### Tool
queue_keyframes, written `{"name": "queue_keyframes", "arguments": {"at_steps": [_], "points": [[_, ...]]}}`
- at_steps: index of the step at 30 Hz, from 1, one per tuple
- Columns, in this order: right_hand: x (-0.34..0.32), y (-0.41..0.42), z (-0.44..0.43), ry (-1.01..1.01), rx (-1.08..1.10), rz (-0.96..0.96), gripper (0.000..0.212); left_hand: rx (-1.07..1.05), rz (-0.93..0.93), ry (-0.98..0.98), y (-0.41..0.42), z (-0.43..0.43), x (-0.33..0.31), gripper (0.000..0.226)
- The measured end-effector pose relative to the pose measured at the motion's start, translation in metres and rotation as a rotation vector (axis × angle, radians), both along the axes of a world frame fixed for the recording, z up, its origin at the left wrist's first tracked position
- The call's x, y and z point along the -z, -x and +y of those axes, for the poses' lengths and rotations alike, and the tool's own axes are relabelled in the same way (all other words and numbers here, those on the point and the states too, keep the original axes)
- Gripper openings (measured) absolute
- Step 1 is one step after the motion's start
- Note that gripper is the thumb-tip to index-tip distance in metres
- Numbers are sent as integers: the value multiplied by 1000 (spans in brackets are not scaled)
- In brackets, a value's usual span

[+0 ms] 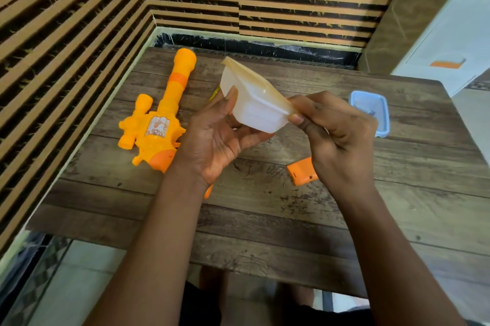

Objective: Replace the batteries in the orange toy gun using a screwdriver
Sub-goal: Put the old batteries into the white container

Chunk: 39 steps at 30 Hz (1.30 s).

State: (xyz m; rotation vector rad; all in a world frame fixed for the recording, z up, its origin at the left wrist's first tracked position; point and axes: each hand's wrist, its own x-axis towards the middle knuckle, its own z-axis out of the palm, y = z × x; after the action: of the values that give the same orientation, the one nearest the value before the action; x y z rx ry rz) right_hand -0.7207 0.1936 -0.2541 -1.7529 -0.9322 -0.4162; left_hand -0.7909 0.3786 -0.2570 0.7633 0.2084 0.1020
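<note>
2 hands on a white tub, gun lying aside.
The left hand (pixel 212 140) cups the tilted tub (pixel 254 108), fingers curled beneath, thumb up its side; the right hand (pixel 336 134) pinches its rim corner. The gun (pixel 159 119) lies on the table (pixel 265 219) left of the left fingers (untouched), an orange cover (pixel 302 170) below the right fingers, a blue box (pixel 371 111) beyond them.

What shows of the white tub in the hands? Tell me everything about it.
The tub is a small, milky-white plastic box with rounded corners and a stepped wall, capped by a yellowish lid. It is tilted and held above the table. The left hand cradles its base and side, thumb on the wall; the right hand pinches the lid's near corner. Its contents cannot be made out.
</note>
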Motion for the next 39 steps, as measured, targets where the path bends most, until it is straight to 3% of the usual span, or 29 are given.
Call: {"name": "queue_keyframes", "arguments": {"at_steps": [8,15,22,28,33,39], "points": [[-1,3,7,-55,16,39,18,2,-18,10,-1,4,4,112],[2,3,9,-58,35,21,18,-28,-4,-3,0,6,5,90],[1,-17,-2,-167,115,87,17,42,69,-21,4,10,7,114],[6,-11,0,47,204,-98,20,5,150,-34,0,-4,10,61],[3,-11,2,49,272,-205,19,-116,151,-127,-13,-25,8,69],[8,-14,-8,42,330,-240,18,-252,146,-298,-20,-38,8,51]]}}
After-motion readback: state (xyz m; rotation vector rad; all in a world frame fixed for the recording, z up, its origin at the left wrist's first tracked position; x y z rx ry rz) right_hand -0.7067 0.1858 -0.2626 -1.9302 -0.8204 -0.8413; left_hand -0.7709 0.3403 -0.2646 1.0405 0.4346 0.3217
